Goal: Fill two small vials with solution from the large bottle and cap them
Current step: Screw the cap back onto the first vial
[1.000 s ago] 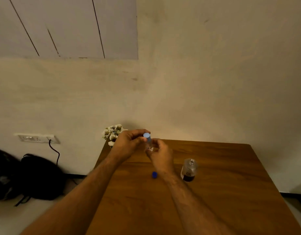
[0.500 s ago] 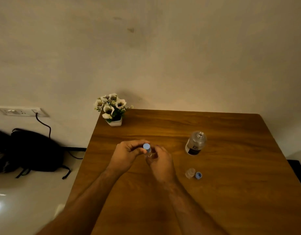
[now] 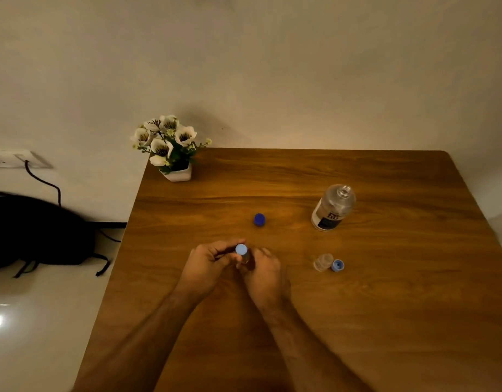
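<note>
Both hands meet over the middle of the wooden table (image 3: 385, 321). My right hand (image 3: 265, 275) grips the body of a small clear vial (image 3: 245, 258). My left hand (image 3: 208, 264) pinches its light blue cap (image 3: 241, 249), which sits on the vial's top. The large clear bottle (image 3: 333, 207) with a dark label stands uncapped at the right rear. Its dark blue cap (image 3: 259, 219) lies on the table beyond my hands. A second small vial (image 3: 322, 262) stands open at the right, with its light blue cap (image 3: 337, 265) lying beside it.
A white pot of white flowers (image 3: 170, 148) stands at the table's far left corner. A black bag (image 3: 37, 230) lies on the floor to the left, below a wall socket (image 3: 9, 159) with a cable. The wall runs behind the table.
The view has tilted downward, bringing more of the table into sight. My hands have kept the same hold on the vial and its cap and dropped lower toward the tabletop.
</note>
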